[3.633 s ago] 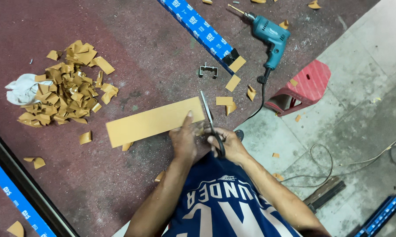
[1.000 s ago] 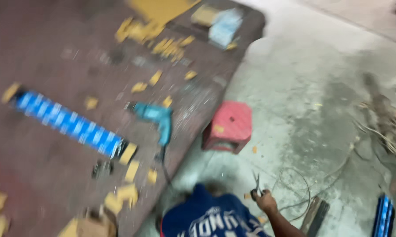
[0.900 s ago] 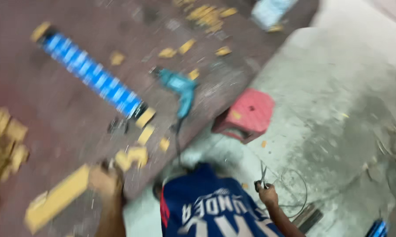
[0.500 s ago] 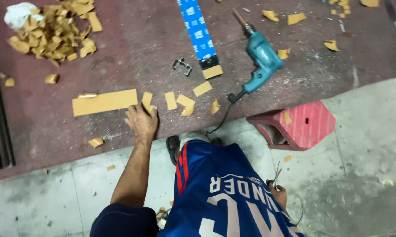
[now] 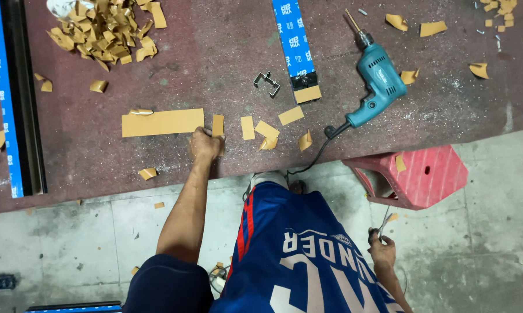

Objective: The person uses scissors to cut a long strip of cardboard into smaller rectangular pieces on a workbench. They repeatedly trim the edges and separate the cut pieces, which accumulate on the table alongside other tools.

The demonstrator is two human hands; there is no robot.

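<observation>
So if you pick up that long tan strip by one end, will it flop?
Probably it bends a bit: the long tan strip looks thin and lies flat, and cut scraps curl. It likely feels light. The left hand rests at its end.

I see the left hand (image 5: 205,145), which earlier pinned the long tan strip (image 5: 163,122) flat beside the scissor blades, now closed in a fist at the strip's right end, touching a small cut piece (image 5: 218,125). The right hand (image 5: 382,249) has left the strip and hangs low beside the blue shirt, well apart from the left hand, gripping the scissors (image 5: 383,223) with blades pointing up. The scissors no longer bite the strip. Half a second ago the left hand lay more open.
</observation>
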